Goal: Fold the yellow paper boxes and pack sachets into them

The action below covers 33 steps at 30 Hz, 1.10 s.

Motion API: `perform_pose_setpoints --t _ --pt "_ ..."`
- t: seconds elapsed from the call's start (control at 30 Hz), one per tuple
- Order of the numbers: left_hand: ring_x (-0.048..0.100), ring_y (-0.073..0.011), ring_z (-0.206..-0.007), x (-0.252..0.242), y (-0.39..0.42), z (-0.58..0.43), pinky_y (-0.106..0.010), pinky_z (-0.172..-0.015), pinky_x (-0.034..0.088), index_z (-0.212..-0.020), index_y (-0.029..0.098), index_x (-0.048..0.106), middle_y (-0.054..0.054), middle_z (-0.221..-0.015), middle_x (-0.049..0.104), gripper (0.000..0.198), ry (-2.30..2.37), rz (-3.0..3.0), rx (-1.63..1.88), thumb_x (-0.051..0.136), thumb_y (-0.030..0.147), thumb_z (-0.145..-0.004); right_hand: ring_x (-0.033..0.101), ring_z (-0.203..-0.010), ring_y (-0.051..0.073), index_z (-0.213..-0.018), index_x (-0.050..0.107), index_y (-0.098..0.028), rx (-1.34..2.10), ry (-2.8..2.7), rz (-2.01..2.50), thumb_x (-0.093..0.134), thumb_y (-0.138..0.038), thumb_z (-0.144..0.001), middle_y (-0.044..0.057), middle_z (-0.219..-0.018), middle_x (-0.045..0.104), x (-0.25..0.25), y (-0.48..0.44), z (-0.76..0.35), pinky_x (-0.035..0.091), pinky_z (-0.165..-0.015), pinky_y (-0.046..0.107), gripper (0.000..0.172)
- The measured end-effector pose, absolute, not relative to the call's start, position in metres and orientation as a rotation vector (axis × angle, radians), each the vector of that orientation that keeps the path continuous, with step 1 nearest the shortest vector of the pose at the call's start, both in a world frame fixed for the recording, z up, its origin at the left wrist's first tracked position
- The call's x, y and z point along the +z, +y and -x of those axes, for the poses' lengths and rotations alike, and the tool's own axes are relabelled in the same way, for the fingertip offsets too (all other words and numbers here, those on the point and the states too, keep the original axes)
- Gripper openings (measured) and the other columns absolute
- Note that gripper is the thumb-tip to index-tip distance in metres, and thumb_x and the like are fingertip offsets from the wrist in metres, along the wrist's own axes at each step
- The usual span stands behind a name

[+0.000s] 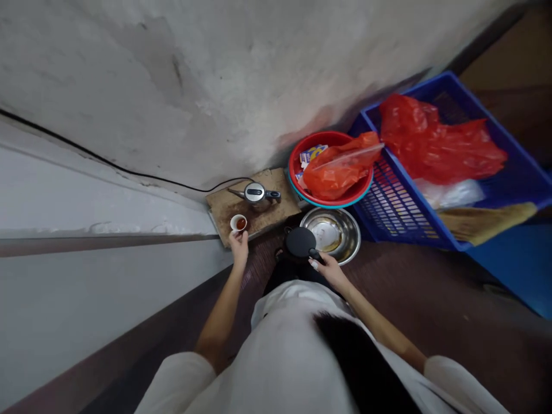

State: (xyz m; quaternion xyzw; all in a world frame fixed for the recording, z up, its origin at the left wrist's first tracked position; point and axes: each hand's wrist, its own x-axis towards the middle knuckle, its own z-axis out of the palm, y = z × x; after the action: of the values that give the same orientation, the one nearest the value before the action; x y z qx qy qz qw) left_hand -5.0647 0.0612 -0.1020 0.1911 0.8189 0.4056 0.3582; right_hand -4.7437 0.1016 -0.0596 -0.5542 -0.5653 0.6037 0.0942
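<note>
So the main thing here is how the cup and the pot sit: the white cup [238, 223] is out past the left grip [239, 248], up and to the left of the round black-topped vessel [301, 241] in the right grip [330, 270]. Left is way nearer the cup — fingers closed on its near side, though I can't tell if it's lifted or resting on the low wooden bench [221, 211]. The right grip is wrapped round the vessel's handle [317, 255], which points down-right, back toward that hand.

On the bench there's also a steel kettle [255, 193] just beyond the cup, lying roughly crosswise, spout left and handle right.

Containers: the cup has reddish-brown stuff in it; can't see inside the black vessel from above. Steel basin [356, 240] just beside it has a brownish ring inside. Red basin [295, 154], nested in a teal one, holds an orange-red bag [338, 175] and a blue-and-yellow packet [313, 153]. Blue basket [390, 198] — red plastic, whitish plastic, and a yellowish cloth over its near edge.
</note>
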Motion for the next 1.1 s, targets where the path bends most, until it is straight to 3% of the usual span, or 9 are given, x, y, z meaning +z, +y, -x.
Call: perform_pose_setpoints --t 0.07,0.13,0.2,0.23,0.37,0.43,0.57,0.83,1.1 --pt "0.050 -0.0310 -0.131 -0.069 0.069 5.045 -0.048 -0.103 0.047 -0.139 0.017 0.042 -0.019 -0.146 0.044 0.085 1.983 -0.783 1.031 0.074 0.060 -0.074 0.048 -0.066 0.015 -0.079 0.061 -0.019 1.805 -1.662 1.616 0.062 -0.059 -0.079 -0.002 -0.064 0.051 -0.051 0.103 4.742 0.042 -0.063 0.028 0.040" --pt "0.044 -0.0337 -0.137 -0.034 0.081 5.025 -0.049 -0.115 0.036 -0.136 0.022 0.049 -0.015 -0.147 0.048 0.105 1.759 -1.140 0.970 0.091 0.059 -0.047 0.047 -0.064 0.015 -0.076 0.059 -0.020 1.817 -1.662 1.575 0.063 -0.058 -0.078 -0.003 -0.061 0.048 -0.042 0.106 4.739 0.041 -0.062 0.027 0.038" --pt "0.034 -0.0387 -0.143 -0.004 0.099 5.006 -0.057 -0.119 0.026 -0.145 0.018 0.041 -0.022 -0.155 0.037 0.114 1.359 -1.815 0.707 0.085 0.067 -0.052 0.047 -0.064 0.015 -0.073 0.057 -0.021 1.827 -1.676 1.521 0.064 -0.057 -0.077 -0.003 -0.061 0.048 -0.034 0.110 4.735 0.040 -0.062 0.027 0.037" --pt "0.032 -0.0398 -0.144 0.009 0.108 4.999 -0.059 -0.119 0.024 -0.146 0.018 0.040 -0.023 -0.156 0.036 0.110 1.210 -2.030 0.589 0.083 0.067 -0.057 0.047 -0.064 0.015 -0.072 0.057 -0.021 1.833 -1.686 1.490 0.064 -0.056 -0.077 -0.003 -0.062 0.048 -0.031 0.112 4.733 0.040 -0.062 0.027 0.037" --pt "0.045 -0.0403 -0.133 0.040 0.136 4.984 -0.056 -0.109 0.038 -0.143 0.020 0.047 -0.023 -0.149 0.042 0.090 0.961 -2.416 0.224 0.077 0.062 -0.069 0.047 -0.068 0.015 -0.069 0.055 -0.020 1.852 -1.728 1.370 0.065 -0.054 -0.075 -0.003 -0.067 0.051 -0.023 0.118 4.726 0.039 -0.067 0.029 0.036" --pt "0.051 -0.0400 -0.123 0.044 0.141 4.982 -0.054 -0.101 0.044 -0.142 0.018 0.049 -0.024 -0.142 0.047 0.094 0.948 -2.455 0.163 0.074 0.069 -0.068 0.046 -0.067 0.015 -0.067 0.053 -0.020 1.852 -1.743 1.335 0.063 -0.052 -0.074 -0.003 -0.065 0.049 -0.023 0.119 4.725 0.039 -0.067 0.029 0.034" --pt "0.052 -0.0399 -0.116 0.040 0.137 4.983 -0.053 -0.096 0.044 -0.141 0.014 0.048 -0.026 -0.132 0.050 0.104 0.937 -2.464 0.198 0.062 0.083 -0.065 0.045 -0.065 0.015 -0.065 0.052 -0.021 1.820 -1.764 1.329 0.062 -0.046 -0.073 -0.004 -0.063 0.047 -0.023 0.116 4.728 0.037 -0.065 0.028 0.029" --pt "0.050 -0.0400 -0.117 0.028 0.126 4.996 -0.056 -0.098 0.038 -0.141 0.015 0.049 -0.025 -0.130 0.051 0.105 1.105 -2.465 0.312 0.055 0.088 -0.065 0.051 -0.070 0.016 -0.076 0.061 -0.020 1.741 -1.745 1.417 0.060 -0.040 -0.077 -0.002 -0.073 0.058 -0.018 0.108 4.749 0.038 -0.067 0.028 0.020" --pt "0.047 -0.0423 -0.118 0.021 0.104 4.951 -0.059 -0.099 0.033 -0.139 0.016 0.050 -0.023 -0.128 0.052 0.087 1.990 -2.024 0.323 0.065 0.071 -0.073 0.055 -0.072 0.016 -0.080 0.064 -0.019 1.700 -1.741 1.572 0.060 -0.038 -0.082 -0.001 -0.074 0.064 -0.019 0.107 4.766 0.036 -0.065 0.026 0.020"
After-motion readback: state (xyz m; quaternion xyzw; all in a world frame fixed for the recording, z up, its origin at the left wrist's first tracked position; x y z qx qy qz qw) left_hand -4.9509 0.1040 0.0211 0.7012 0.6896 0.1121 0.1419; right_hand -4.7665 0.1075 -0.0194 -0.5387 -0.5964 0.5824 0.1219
